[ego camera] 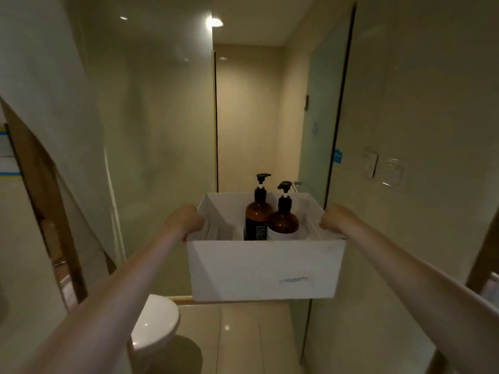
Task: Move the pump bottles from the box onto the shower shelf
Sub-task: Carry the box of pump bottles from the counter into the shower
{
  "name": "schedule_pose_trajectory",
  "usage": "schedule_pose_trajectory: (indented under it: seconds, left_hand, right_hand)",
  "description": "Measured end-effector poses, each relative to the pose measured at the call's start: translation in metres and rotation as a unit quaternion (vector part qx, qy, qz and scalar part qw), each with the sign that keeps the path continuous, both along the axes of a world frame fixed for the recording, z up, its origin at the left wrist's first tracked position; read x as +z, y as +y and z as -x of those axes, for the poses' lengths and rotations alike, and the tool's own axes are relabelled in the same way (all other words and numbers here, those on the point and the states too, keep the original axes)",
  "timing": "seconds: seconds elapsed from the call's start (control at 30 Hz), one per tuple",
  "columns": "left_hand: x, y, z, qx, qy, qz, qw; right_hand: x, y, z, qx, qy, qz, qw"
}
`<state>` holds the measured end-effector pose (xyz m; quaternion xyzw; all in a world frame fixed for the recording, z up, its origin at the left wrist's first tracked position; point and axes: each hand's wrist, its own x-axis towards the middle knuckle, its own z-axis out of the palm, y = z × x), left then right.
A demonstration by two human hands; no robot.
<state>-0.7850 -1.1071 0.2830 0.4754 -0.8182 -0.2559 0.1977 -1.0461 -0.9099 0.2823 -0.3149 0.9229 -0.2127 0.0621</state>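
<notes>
Head view, nearest first: two bare forearms reach forward from the lower corners. Between them and below, a white toilet [155, 323] sits at lower left on the pale tiled floor [251, 336].

Further out, the left hand [186, 220] and the right hand [333, 218] each have their grip closed on a side wall of the white box [266, 268], one hand per side, holding it up in the air at about chest height. The box is open at the top and carries a small label low on its near face.

Inside the box stand two amber pump bottles with black pumps, both upright and touching each other. The taller bottle [258, 211] is on the left with a dark label on its body; the shorter bottle [283, 221] is just to its right, rounder at the shoulder.

Beyond the box, a glass panel [162, 117] with a dark edge runs up on the left, and a frosted glass door [324, 125] stands open on the right, leaving a narrow way through to the beige shower stall behind. A small metal handle shows just behind the pumps. On the right wall, wall switches [384, 170] sit beside the door. A brown-framed door edge lies at far left. A ceiling light [214, 22] glows overhead.
</notes>
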Motion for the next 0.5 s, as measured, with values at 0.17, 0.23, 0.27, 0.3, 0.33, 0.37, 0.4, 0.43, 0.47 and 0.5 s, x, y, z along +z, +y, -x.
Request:
schedule_pose_trajectory:
  seconds: [0.17,0.23,0.27,0.3,0.33,0.37,0.4,0.43,0.47,0.5]
  left_hand:
    - [0.01,-0.03,0.045,-0.011,-0.008,-0.002,1.0]
    - [0.01,-0.048,0.064,-0.009,-0.009,-0.001,1.0]
    - [0.01,-0.057,0.073,-0.01,-0.007,-0.003,1.0]
    - [0.009,-0.066,0.082,-0.01,-0.006,-0.005,1.0]
    - [0.009,-0.076,0.091,-0.011,-0.004,-0.008,1.0]
    - [0.008,-0.086,0.101,-0.012,-0.002,-0.01,1.0]
    - [0.007,-0.097,0.11,-0.013,0.0,-0.013,1.0]
    - [0.007,-0.108,0.119,-0.014,0.004,-0.017,1.0]
    - [0.006,-0.12,0.128,-0.017,0.01,-0.023,1.0]
    - [0.005,-0.133,0.136,-0.021,0.013,-0.03,0.999]
  right_hand:
    - [0.011,-0.041,0.046,0.0,0.002,0.009,1.0]
    - [0.012,-0.059,0.066,-0.008,0.003,-0.001,1.0]
    - [0.011,-0.069,0.075,-0.011,0.002,-0.007,1.0]
    - [0.01,-0.078,0.084,-0.013,-0.001,-0.013,1.0]
    - [0.008,-0.088,0.093,-0.014,-0.003,-0.016,1.0]
    - [0.006,-0.097,0.101,-0.015,-0.004,-0.016,1.0]
    - [0.005,-0.107,0.109,-0.015,-0.004,-0.014,1.0]
    - [0.003,-0.118,0.117,-0.016,-0.004,-0.012,1.0]
    - [0.001,-0.129,0.125,-0.017,-0.007,-0.011,1.0]
    - [0.0,-0.14,0.133,-0.019,-0.009,-0.011,1.0]
